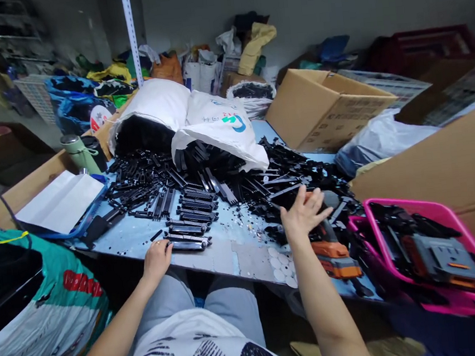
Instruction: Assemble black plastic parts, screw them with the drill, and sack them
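Observation:
My left hand [157, 258] rests at the near edge of the blue table [227, 246], fingers curled loosely beside a neat row of flat black plastic strips [191, 219]. I cannot make out anything in it. My right hand [302, 214] hovers open with fingers spread over the loose heap of black plastic parts [288, 178] on the right, just above a black and orange cordless driver [332, 247]. More black strips [145, 181] spill from two white sacks [198, 120] at the back of the table.
A pink basket [474, 284] with black parts and a grey tool stands at the right. Cardboard boxes [327, 105] sit behind. A green flask [79, 154] and white paper [61, 200] lie at the left, by a green bag [44, 308].

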Motion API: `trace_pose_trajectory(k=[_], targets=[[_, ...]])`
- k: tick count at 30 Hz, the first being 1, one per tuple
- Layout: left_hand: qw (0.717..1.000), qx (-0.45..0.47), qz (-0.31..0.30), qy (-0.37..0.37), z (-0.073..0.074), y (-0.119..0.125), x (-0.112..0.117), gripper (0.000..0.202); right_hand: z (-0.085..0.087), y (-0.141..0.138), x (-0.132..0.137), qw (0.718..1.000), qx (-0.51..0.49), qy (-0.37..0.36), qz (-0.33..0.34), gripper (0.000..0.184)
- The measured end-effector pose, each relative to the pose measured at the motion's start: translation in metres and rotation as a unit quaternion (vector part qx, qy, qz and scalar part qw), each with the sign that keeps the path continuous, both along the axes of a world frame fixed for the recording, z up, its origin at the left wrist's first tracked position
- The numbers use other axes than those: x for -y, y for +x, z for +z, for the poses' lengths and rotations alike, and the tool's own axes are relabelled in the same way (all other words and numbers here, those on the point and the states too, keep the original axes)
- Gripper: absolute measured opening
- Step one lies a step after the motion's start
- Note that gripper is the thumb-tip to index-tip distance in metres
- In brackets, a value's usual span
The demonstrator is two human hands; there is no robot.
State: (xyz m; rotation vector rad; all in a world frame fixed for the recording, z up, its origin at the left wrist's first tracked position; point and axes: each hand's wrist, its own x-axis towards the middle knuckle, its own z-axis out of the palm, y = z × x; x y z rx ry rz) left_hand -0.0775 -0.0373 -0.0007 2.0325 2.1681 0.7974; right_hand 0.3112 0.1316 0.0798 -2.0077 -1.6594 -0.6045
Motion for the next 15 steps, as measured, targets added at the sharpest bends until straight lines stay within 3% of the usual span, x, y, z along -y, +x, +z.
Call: trace_pose_trajectory(k=[3, 6, 8, 11, 13, 15], targets=[[1.000, 0.011, 0.008, -0.007, 0.000, 0.003, 0.002, 0.022, -0.004, 0.019, 0.003, 0.999, -0.013, 0.046, 0.012, 0.072], [0.999, 0.020, 0.010, -0.024, -0.001, 0.002, 0.002, 0.022, -0.003, 0.002, 0.001, 0.992, -0.040, 0.063, 0.102, 0.057], [0.999, 0.026, 0.009, -0.037, 0.001, 0.001, 0.001, 0.022, -0.005, -0.038, -0.011, 0.973, -0.058, 0.008, 0.224, 0.042], [0.998, 0.050, 0.022, -0.039, 0.011, 0.007, -0.001, 0.022, -0.014, -0.120, -0.040, 0.911, -0.035, -0.157, 0.381, 0.032], [0.993, 0.097, 0.062, -0.023, 0.021, 0.016, 0.003, 0.026, -0.018, -0.169, -0.060, 0.867, 0.005, -0.274, 0.415, 0.033], [0.971, 0.208, 0.106, -0.053, 0.031, 0.029, 0.012, 0.030, -0.018, -0.202, -0.073, 0.839, 0.033, -0.339, 0.424, 0.035]])
